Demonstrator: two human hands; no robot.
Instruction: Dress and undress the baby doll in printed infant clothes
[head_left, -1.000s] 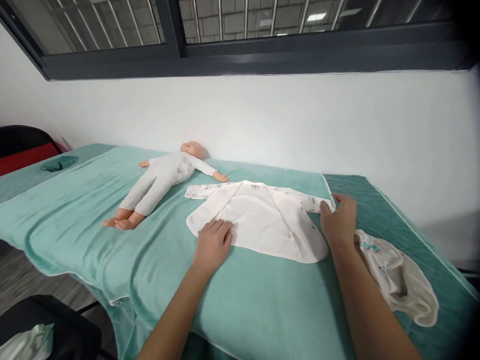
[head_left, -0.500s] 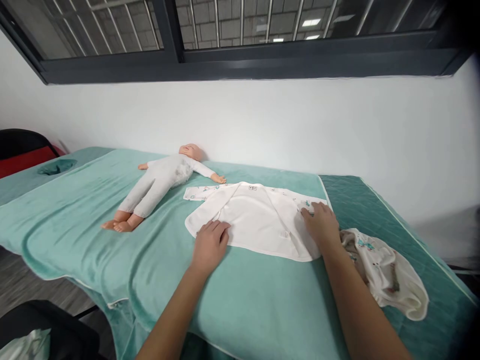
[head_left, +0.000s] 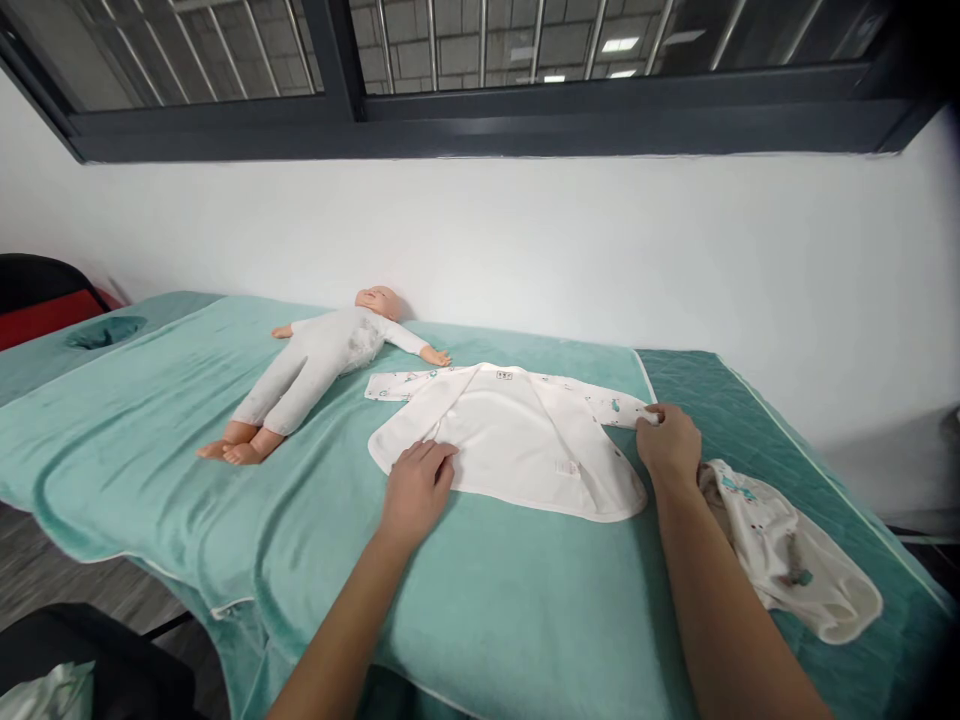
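Note:
A white baby shirt (head_left: 517,440) with small prints on its sleeves lies spread open on the green blanket (head_left: 540,590). At the end of its right-hand sleeve, my right hand (head_left: 670,440) is closed, pinching the cuff between thumb and fingers. My left hand (head_left: 418,487) rests on the shirt's lower left edge, its fingers laid on the cloth and holding nothing. Left of the shirt a baby doll (head_left: 322,355) in a white body suit lies on its back, one arm stretched toward the shirt's left sleeve.
A crumpled printed white garment (head_left: 795,560) lies beside my right forearm on the darker green quilted cover (head_left: 742,410). Behind the bed rises a white wall (head_left: 525,250) under a dark window frame (head_left: 480,125). A black chair (head_left: 112,650) stands at the lower left.
My right hand has moved outward along the sleeve to its cuff, and the sleeve lies straighter. The crumpled garment has shifted right. My left hand has stayed in place.

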